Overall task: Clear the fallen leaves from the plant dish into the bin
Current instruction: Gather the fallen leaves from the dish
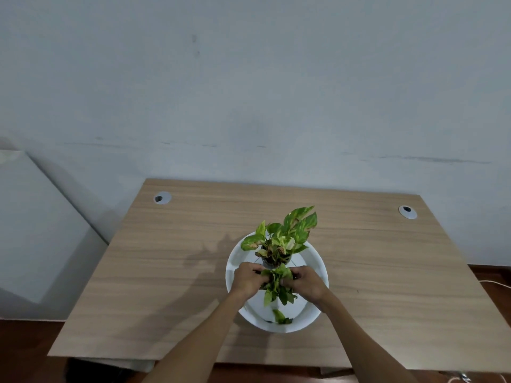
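Note:
A white round dish [315, 261] sits near the middle of the wooden table. A small potted plant [284, 236] with green and yellow leaves stands at the dish's far side. Over the dish's centre, my left hand [247, 280] and my right hand [305, 283] press together a bunch of fallen leaves [276, 286], gripping it from both sides. Several of its leaves hang below the hands. A few loose leaves [280, 317] lie at the near rim of the dish. No bin is clearly in view.
The table [166, 272] stands against a pale wall, with cable grommets at the back left [162, 198] and back right [407, 212]. A dark shape [91, 371] shows under the table's front left edge. A white cable [495, 284] lies on the floor at right.

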Tool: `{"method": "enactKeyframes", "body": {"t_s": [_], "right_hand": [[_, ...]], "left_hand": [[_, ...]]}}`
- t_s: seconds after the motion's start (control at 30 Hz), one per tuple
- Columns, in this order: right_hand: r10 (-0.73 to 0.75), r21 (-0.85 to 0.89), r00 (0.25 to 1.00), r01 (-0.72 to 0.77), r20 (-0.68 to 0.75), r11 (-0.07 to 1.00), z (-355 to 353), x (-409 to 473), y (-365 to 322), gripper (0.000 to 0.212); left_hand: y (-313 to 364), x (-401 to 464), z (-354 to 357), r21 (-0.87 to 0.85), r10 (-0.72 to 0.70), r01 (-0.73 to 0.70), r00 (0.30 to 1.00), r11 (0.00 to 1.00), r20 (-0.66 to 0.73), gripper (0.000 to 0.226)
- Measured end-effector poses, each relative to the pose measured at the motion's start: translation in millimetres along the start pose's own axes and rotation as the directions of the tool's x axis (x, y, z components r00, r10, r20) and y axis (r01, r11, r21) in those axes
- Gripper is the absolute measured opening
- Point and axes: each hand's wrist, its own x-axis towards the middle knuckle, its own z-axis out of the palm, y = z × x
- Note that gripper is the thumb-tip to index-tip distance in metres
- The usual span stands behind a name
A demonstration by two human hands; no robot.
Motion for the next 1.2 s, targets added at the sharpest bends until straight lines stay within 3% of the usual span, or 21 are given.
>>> {"method": "enactKeyframes", "body": {"t_s": [0.4, 1.2], "right_hand": [[0.017, 0.112, 0.999, -0.02, 0.032, 0.994, -5.7, -7.2, 2.1, 0.009], [-0.02, 0.094, 0.998, 0.014, 0.062, 0.995, -0.1, -4.1, 9.4, 0.011]], "left_hand": [[2.4, -11.4, 13.0, -0.112, -0.049, 0.043, 0.997, 0.993, -0.057, 0.012], [-4.2, -19.0, 17.3, -0.191, -0.137, 0.113, 0.984, 0.975, -0.117, 0.017]]}}
